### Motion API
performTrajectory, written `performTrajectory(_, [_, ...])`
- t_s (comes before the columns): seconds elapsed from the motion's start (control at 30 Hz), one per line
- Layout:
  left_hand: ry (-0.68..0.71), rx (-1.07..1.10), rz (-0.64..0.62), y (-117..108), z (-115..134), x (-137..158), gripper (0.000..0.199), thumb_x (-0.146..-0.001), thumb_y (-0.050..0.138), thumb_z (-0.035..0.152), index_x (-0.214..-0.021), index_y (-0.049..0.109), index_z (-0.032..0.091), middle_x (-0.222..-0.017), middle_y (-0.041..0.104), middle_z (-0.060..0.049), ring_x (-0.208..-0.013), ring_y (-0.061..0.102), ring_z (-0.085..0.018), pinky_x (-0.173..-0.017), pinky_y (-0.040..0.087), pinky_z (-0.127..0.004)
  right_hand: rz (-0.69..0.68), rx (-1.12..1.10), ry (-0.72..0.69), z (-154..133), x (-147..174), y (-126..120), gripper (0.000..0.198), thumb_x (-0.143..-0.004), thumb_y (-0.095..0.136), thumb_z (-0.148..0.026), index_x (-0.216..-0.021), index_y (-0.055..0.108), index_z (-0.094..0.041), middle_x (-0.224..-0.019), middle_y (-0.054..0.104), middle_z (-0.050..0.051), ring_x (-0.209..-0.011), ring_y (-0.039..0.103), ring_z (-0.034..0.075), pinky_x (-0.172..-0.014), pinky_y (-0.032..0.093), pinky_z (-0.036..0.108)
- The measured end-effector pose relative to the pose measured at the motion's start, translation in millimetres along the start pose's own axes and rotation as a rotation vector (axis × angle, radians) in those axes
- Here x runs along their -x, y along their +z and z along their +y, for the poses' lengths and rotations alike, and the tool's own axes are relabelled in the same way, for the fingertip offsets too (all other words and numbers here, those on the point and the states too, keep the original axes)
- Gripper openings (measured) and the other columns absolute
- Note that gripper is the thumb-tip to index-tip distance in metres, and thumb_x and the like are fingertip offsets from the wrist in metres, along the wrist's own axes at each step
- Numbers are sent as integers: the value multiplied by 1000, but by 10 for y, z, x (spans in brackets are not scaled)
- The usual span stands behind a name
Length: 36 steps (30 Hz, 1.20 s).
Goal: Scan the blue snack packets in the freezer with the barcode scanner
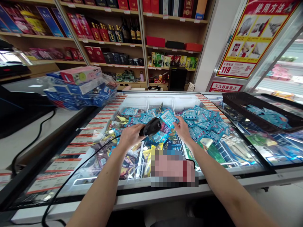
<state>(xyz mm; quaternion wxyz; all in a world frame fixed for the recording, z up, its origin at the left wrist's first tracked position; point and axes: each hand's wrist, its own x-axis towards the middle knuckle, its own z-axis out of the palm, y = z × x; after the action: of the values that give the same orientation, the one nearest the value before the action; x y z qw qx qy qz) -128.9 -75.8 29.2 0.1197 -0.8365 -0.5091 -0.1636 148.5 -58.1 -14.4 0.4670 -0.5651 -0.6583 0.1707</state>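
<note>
My left hand [130, 135] is wrapped round the handle of a black barcode scanner [152, 126], whose cable [87, 159] trails down to the lower left. Between its fingers my right hand [182, 128] pinches a light blue printed packet [169, 118] by its right edge. The scanner's head points toward this packet, with a small gap between them. Below both hands lies a chest freezer [132, 98] with wire baskets. Many similar blue packets [203, 121] are heaped to the right of my right hand, and yellow packets [151, 151] lie nearer me.
Stacked boxes in clear plastic [81, 86] stand on the left. A dark brown basket [239, 108] with blue packets rests on the freezer's right side. Price labels [71, 148] line the left glass. Shelves of bottles and boxes [118, 42] rise behind. A blurred patch covers something near the front rim.
</note>
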Motion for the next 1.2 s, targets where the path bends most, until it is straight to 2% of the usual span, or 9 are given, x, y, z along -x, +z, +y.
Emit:
performTrajectory(0.5, [5,8,3,18,-28,-3,34,-77,52,37,-107,60,24,-105,68,-3,-86,65,-23,-60,42,-28,1,-14,-7,3,0,5,37,-86,40,-36,-120,47,-23,-61,53,-3,-60,59,21,-68,49,37])
performTrajectory(0.67, [11,11,15,11,-12,-2,33,-76,53,35,-106,60,25,-103,68,-3,-86,64,-22,-59,41,-27,42,11,-24,-1,0,11,37,-85,42,-36,-119,49,-22,-62,54,-1,-64,60,21,-69,50,37])
performTrajectory(0.87, [18,11,7,29,-44,0,35,-76,51,36,-108,59,24,-102,68,-3,-86,64,-22,-59,40,-27,41,-112,41,14,-32,5,40,-85,44,-39,-121,46,-22,-68,60,1,-63,62,21,-62,53,36])
performTrajectory(1.07, [23,5,9,69,-95,13,37,-76,50,36,-111,58,25,-106,67,-3,-87,64,-22,-61,42,-27,100,-250,91,-25,-148,-177,42,-82,48,-40,-119,44,-19,-74,65,4,-63,65,21,-63,55,36])
performTrajectory(1.2, [24,4,4,68,-108,17,36,-76,50,37,-110,58,24,-104,68,-4,-86,64,-22,-60,41,-27,185,-224,117,59,-235,-381,47,-81,48,-42,-121,42,-16,-83,66,9,-67,66,23,-62,54,37])
